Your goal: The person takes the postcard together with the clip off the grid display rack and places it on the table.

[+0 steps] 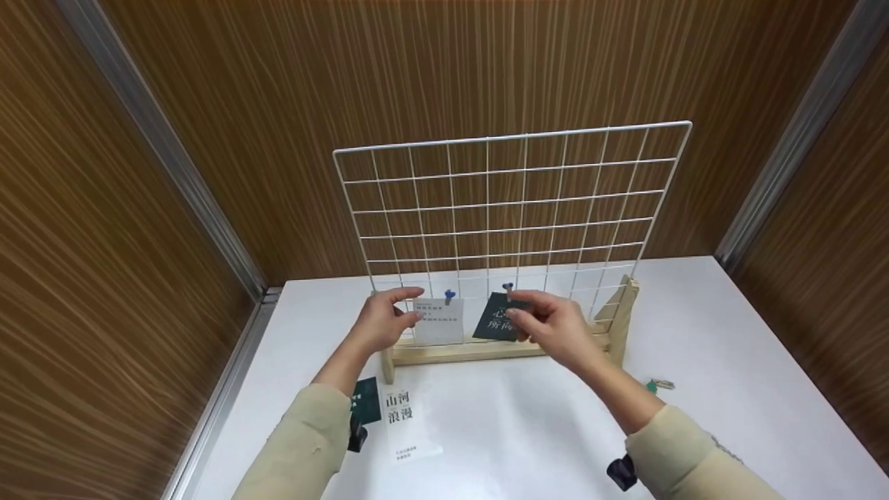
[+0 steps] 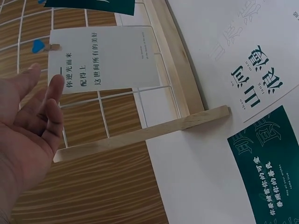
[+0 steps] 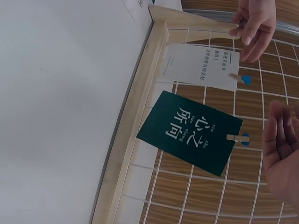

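Green card: clipped tilted near the lower edge of the wire grid. White card: alongside, nearer the lower-left corner, straighter. Right hand: grip slack, empty, near the clip. Left hand: grip loose, empty, beside white card. Advisable: steady clip, level green card.

Green card | hangs tilted on wire grid by blue-tipped clothespin || white card | beside it, under second clothespin || right hand | loosely curled, near green card's clothespin || left hand | at white card's corner
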Tool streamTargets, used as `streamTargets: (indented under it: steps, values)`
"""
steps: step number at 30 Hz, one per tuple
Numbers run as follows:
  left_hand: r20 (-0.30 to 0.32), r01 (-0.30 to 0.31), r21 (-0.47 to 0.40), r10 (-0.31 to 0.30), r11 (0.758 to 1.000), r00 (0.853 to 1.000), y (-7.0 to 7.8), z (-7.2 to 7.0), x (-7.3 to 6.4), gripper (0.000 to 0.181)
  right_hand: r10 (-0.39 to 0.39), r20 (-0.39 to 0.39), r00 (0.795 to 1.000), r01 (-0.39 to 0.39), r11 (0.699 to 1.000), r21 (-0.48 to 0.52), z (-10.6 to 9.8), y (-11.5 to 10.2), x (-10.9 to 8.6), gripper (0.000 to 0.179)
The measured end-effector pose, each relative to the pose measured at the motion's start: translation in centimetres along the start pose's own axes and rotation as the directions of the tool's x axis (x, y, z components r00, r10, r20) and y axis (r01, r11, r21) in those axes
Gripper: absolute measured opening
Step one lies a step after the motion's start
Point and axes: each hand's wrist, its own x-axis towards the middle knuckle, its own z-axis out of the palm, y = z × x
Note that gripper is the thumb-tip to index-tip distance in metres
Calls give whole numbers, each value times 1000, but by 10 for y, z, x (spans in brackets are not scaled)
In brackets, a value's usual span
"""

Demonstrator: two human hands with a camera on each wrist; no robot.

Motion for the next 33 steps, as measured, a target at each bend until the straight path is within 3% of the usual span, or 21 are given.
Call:
streamTargets:
  steps: [16, 22, 33]
  values:
    - [20, 5, 73, -7, 997, 1000, 13, 4, 11, 43, 7, 59, 998, -3, 998, -68, 32, -11, 28, 34]
    - [25, -4, 32, 4, 999, 1000, 8, 8, 15, 39, 35, 81, 996, -30, 998, -58, 44, -11, 38, 36]
    - [-24, 21, -34, -22, 999, 999, -1, 12, 20, 30, 72, 127, 989, -66, 997, -49, 58, -8, 51, 41]
